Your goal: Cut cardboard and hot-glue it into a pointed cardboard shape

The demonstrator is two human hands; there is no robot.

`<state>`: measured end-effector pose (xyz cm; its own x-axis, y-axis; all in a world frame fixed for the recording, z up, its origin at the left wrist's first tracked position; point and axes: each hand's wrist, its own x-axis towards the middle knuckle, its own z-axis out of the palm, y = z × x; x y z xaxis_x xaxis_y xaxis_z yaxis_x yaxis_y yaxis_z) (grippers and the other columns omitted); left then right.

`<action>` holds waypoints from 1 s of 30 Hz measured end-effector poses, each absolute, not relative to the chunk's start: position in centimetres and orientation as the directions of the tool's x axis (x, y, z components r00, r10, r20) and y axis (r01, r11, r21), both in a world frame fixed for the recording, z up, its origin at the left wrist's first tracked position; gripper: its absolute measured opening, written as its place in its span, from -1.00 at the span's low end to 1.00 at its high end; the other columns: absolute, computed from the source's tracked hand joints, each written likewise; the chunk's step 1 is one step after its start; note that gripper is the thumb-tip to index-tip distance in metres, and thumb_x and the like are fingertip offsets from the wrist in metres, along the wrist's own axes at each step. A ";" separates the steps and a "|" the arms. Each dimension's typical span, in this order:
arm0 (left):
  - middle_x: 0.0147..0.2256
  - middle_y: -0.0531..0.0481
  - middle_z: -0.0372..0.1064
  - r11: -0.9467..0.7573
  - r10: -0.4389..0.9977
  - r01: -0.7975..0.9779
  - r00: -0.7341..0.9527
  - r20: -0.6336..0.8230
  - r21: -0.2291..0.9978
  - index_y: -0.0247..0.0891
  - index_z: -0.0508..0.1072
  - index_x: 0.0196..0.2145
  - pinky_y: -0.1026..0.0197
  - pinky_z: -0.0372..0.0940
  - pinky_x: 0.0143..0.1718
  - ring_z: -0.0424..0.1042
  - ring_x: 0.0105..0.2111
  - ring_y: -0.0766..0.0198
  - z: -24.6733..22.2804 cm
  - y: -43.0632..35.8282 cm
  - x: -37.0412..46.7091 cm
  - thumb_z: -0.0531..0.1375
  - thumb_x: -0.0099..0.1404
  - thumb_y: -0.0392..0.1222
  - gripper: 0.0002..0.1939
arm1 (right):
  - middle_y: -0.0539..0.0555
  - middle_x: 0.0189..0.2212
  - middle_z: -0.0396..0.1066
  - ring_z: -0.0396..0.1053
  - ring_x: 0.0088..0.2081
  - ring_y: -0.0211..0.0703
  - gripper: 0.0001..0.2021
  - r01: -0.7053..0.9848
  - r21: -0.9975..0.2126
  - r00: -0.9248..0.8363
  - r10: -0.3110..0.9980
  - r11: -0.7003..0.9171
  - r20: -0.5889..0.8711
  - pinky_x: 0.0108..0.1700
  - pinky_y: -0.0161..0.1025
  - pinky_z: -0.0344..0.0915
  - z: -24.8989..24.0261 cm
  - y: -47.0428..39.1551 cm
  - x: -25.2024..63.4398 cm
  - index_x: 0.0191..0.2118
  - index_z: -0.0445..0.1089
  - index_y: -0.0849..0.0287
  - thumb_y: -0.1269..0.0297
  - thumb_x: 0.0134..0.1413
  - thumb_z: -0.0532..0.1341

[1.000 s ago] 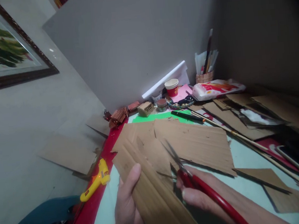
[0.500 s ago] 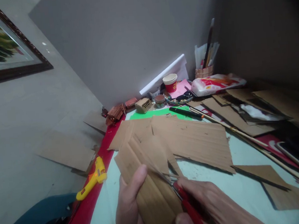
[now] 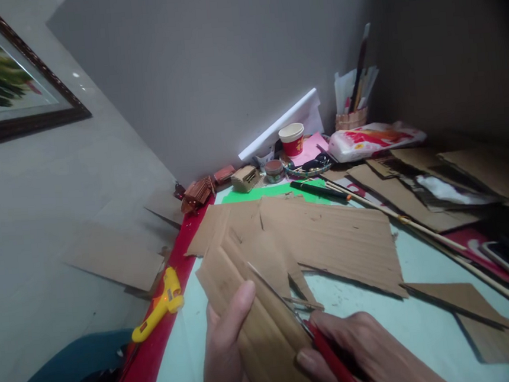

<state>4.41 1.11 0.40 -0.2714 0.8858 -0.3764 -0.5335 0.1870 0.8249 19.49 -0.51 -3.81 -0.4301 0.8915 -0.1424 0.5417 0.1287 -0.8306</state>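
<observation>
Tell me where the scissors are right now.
In the head view, the scissors are low, mostly just right of centre, gripped in the right hand, with a blade over the cardboard that the left hand holds.
</observation>
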 end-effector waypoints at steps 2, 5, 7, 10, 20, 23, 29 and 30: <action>-0.10 -0.22 0.61 0.207 0.871 -0.530 -0.284 -0.402 0.822 -0.15 0.18 0.36 -0.09 0.56 -0.15 0.64 -0.14 -0.18 0.3 1.2 4.4 0.41 0.12 -0.30 -0.10 | 0.09 -0.51 0.42 0.33 -0.46 -0.12 -0.69 0.548 -0.829 -0.419 0.896 0.117 -0.151 -0.47 -0.28 0.06 -3.9 -0.5 19.5 -0.42 0.29 0.12 0.08 0.31 0.07; -0.08 -0.21 0.60 0.199 0.879 -0.510 -0.285 -0.383 0.837 -0.12 0.14 0.37 -0.07 0.56 -0.15 0.64 -0.13 -0.16 0.2 1.3 4.2 0.40 0.14 -0.33 -0.09 | 0.09 -0.50 0.43 0.34 -0.47 -0.13 -0.66 0.528 -0.844 -0.422 0.891 0.092 -0.166 -0.47 -0.28 0.06 -3.8 -0.5 19.4 -0.41 0.29 0.13 0.07 0.35 0.04; -0.07 -0.20 0.60 0.190 0.893 -0.503 -0.269 -0.362 0.843 -0.10 0.11 0.39 -0.06 0.56 -0.15 0.64 -0.13 -0.14 0.1 1.3 4.1 0.38 0.16 -0.33 -0.09 | 0.09 -0.49 0.43 0.33 -0.48 -0.14 -0.65 0.513 -0.854 -0.432 0.885 0.084 -0.172 -0.46 -0.28 0.07 -3.7 -0.4 19.4 -0.42 0.28 0.13 0.07 0.36 0.03; -0.11 -0.21 0.62 0.217 0.888 -0.486 -0.262 -0.378 0.847 -0.13 0.10 0.39 -0.06 0.57 -0.17 0.65 -0.17 -0.15 0.1 1.2 4.2 0.38 0.18 -0.28 -0.09 | 0.10 -0.47 0.43 0.33 -0.45 -0.13 -0.69 0.491 -0.867 -0.442 0.882 0.085 -0.164 -0.45 -0.28 0.08 -3.3 -0.3 19.6 -0.42 0.29 0.13 0.10 0.32 0.08; -0.14 -0.16 0.63 0.201 0.918 -0.432 -0.232 -0.323 0.879 -0.15 0.12 0.39 -0.05 0.54 -0.12 0.66 -0.22 -0.10 0.3 0.9 5.0 0.39 0.16 -0.25 -0.09 | 0.10 -0.47 0.48 0.44 -0.44 -0.05 -0.69 0.522 -0.840 -0.403 0.911 0.152 -0.086 -0.44 -0.25 0.14 -3.5 -0.5 19.3 -0.33 0.38 0.10 0.08 0.36 0.04; -0.13 -0.19 0.63 0.257 0.892 -0.441 -0.235 -0.387 0.860 -0.17 0.11 0.38 -0.06 0.54 -0.13 0.66 -0.23 -0.12 0.1 0.9 4.8 0.40 0.15 -0.22 -0.08 | 0.09 -0.52 0.46 0.44 -0.48 -0.04 -0.63 0.554 -0.801 -0.403 0.915 0.227 -0.020 -0.46 -0.24 0.13 -4.0 -0.7 19.2 -0.41 0.33 0.09 0.08 0.40 -0.01; -0.06 -0.24 0.60 0.222 0.914 -0.436 -0.219 -0.342 0.872 -0.22 0.10 0.38 -0.05 0.52 -0.06 0.65 -0.15 -0.12 -0.7 1.1 4.2 0.41 0.16 -0.23 -0.07 | 0.09 -0.55 0.45 0.43 -0.50 -0.07 -0.53 0.528 -0.817 -0.390 0.921 0.231 0.009 -0.52 -0.27 0.12 -4.3 -0.6 19.3 -0.44 0.32 0.10 0.01 0.45 -0.07; -0.06 -0.23 0.60 0.221 0.914 -0.432 -0.220 -0.340 0.874 -0.20 0.09 0.39 -0.05 0.52 -0.05 0.64 -0.14 -0.12 -0.8 1.2 4.1 0.42 0.16 -0.23 -0.06 | 0.09 -0.55 0.44 0.42 -0.50 -0.09 -0.52 0.520 -0.820 -0.383 0.923 0.240 0.027 -0.51 -0.27 0.13 -4.5 -0.7 19.3 -0.43 0.34 0.10 -0.01 0.45 -0.07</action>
<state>4.06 1.16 -0.79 -0.2196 0.9144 -0.3401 -0.4323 0.2213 0.8742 19.30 -0.71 -4.47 -0.3829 0.9234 0.0272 0.5201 0.2399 -0.8197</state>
